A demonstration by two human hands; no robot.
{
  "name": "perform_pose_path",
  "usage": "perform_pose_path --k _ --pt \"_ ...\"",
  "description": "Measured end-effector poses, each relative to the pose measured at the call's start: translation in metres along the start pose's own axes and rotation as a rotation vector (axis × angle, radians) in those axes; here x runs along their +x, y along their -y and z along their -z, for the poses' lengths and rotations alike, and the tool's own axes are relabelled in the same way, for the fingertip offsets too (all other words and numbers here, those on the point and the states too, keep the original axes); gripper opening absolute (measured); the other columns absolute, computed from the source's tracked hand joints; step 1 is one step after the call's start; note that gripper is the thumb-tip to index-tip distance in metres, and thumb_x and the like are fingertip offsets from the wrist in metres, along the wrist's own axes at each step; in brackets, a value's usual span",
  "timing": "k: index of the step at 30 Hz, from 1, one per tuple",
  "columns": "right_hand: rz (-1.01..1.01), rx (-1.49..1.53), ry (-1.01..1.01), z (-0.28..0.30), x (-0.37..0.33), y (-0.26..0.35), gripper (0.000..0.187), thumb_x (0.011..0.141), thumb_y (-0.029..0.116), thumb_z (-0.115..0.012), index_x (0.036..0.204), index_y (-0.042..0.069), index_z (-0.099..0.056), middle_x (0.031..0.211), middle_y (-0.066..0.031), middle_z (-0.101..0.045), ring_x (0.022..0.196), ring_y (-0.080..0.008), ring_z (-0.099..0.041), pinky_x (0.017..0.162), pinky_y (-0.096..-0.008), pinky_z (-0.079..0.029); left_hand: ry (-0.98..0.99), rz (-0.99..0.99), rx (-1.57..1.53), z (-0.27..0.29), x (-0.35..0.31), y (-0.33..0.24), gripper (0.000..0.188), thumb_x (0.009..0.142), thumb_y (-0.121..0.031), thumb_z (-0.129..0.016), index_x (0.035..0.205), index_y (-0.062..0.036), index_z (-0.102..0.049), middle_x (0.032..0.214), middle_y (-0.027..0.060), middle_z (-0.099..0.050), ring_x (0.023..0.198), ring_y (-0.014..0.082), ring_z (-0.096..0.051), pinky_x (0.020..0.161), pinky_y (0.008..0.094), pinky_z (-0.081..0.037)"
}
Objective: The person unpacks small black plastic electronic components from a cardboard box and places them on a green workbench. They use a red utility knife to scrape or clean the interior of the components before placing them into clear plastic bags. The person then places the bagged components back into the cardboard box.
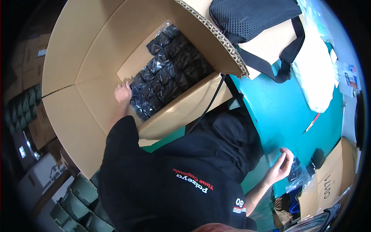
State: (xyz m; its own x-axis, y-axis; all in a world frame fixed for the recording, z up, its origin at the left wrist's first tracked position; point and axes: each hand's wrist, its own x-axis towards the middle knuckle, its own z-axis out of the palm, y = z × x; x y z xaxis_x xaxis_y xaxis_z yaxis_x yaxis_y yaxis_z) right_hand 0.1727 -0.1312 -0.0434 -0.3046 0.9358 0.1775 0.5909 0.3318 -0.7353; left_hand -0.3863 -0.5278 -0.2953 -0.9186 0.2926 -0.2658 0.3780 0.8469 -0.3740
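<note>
Inside a big open cardboard box lie several rows of black pieces in clear plastic bags. My left hand reaches into the box with its fingers bent round the side of a bagged black piece at the left end of the rows; the plastic partly hides the grip. Over the right edge of my lap, beside the teal table, my right hand is raised with fingers curled together. A small dark spot shows at its fingertips, too small to name.
A black mesh bag with a strap lies beyond the box. White plastic and a red pencil-like stick rest on the table. Near my right hand are clear bags and another carton. Green bins stand at lower left.
</note>
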Motion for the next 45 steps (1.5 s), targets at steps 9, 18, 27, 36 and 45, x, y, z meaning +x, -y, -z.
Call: perform_pose_path --k 9,18,27,36,45 --pt "-0.028 -0.032 -0.074 0.015 -0.013 0.003 0.010 0.100 -0.005 -0.054 0.101 -0.005 -0.063 0.099 -0.0134 -0.067 0.094 -0.0226 -0.063 0.088 -0.0350 -0.051 0.052 0.086 -0.504 -0.060 0.009 0.011 0.061 0.110 -0.045 -0.022 0.138 -0.0082 -0.062 0.139 0.0175 -0.062 0.132 0.0368 -0.054 0.111 0.0476 -0.041" --pt "0.051 -0.348 -0.470 0.065 -0.035 -0.012 0.024 0.085 -0.004 -0.071 0.109 -0.002 -0.067 0.099 -0.0132 -0.066 0.088 -0.0230 -0.062 0.080 -0.0337 -0.051 -0.174 -0.052 -0.261 -0.075 0.025 -0.014 0.047 0.111 -0.036 -0.041 0.138 -0.0029 -0.060 0.139 0.0175 -0.062 0.129 0.0349 -0.056 0.111 0.0451 -0.044" --pt "-0.157 -0.417 -0.518 0.103 -0.047 -0.052 0.084 0.066 0.036 -0.094 0.137 0.006 -0.059 0.145 -0.0190 -0.047 0.131 -0.0372 -0.050 0.110 -0.0478 -0.043 -0.529 -0.373 0.218 0.014 0.011 -0.024 0.041 0.106 -0.040 -0.043 0.122 -0.0129 -0.069 0.119 0.0137 -0.067 0.110 0.0330 -0.065 0.089 0.0513 -0.051" --pt "-0.089 -0.287 -0.730 0.089 -0.027 -0.058 0.016 0.078 0.004 -0.086 0.087 0.003 -0.073 0.078 -0.0067 -0.062 0.063 -0.0182 -0.059 0.055 -0.0313 -0.046 -1.064 -0.501 -1.203 0.322 -0.032 -0.118 0.023 0.107 -0.013 -0.056 0.110 0.0067 -0.067 0.093 0.0124 -0.069 0.081 0.0198 -0.064 0.077 0.0322 -0.056" --pt "-0.241 -0.473 -0.817 0.153 -0.012 -0.059 0.051 0.071 0.016 -0.091 0.117 0.009 -0.070 0.120 -0.0151 -0.058 0.108 -0.0296 -0.061 0.080 -0.0352 -0.053 -0.278 -1.889 -0.823 0.397 -0.309 -0.361 0.055 0.077 0.000 -0.083 0.128 -0.0008 -0.063 0.129 0.0184 -0.059 0.116 0.0363 -0.060 0.098 0.0419 -0.051"
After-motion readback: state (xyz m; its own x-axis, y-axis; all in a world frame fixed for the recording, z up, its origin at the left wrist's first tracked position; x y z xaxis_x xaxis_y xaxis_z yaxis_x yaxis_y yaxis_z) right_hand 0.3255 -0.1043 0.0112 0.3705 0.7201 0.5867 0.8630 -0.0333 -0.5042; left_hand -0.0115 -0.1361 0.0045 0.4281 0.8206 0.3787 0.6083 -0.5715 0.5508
